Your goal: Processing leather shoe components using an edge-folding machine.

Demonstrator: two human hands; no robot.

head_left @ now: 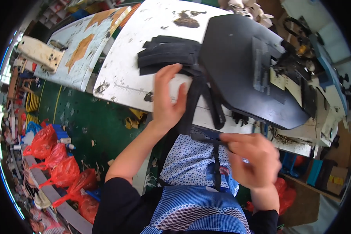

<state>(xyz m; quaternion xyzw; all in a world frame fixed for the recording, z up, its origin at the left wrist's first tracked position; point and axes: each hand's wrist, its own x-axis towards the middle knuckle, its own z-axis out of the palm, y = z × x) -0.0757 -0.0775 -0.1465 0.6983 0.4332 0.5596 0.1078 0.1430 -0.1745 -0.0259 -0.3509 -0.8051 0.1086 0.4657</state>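
Note:
A pile of flat black strips [165, 54], fabric by the look of them, lies on the white table by the edge of a black plate. My left hand [168, 99] is at the pile's near edge, thumb and fingers apart and nothing between them. Whether its fingertips touch the strips is hard to tell. Beside this hand a long black strip [193, 101] hangs toward my lap, and a shorter black strip [215, 107] slants down next to it. Blurred by motion, my right hand [255, 158] pinches the end of a dark strip [204, 134] at the table's front edge.
The large black plate [238, 58] covers the right of the white table [124, 58], with a sewing machine [331, 121] beyond. Another machine [41, 52] stands on a separate table at far left. Red plastic bags [66, 171] sit at lower left. A patterned apron [195, 210] covers my lap.

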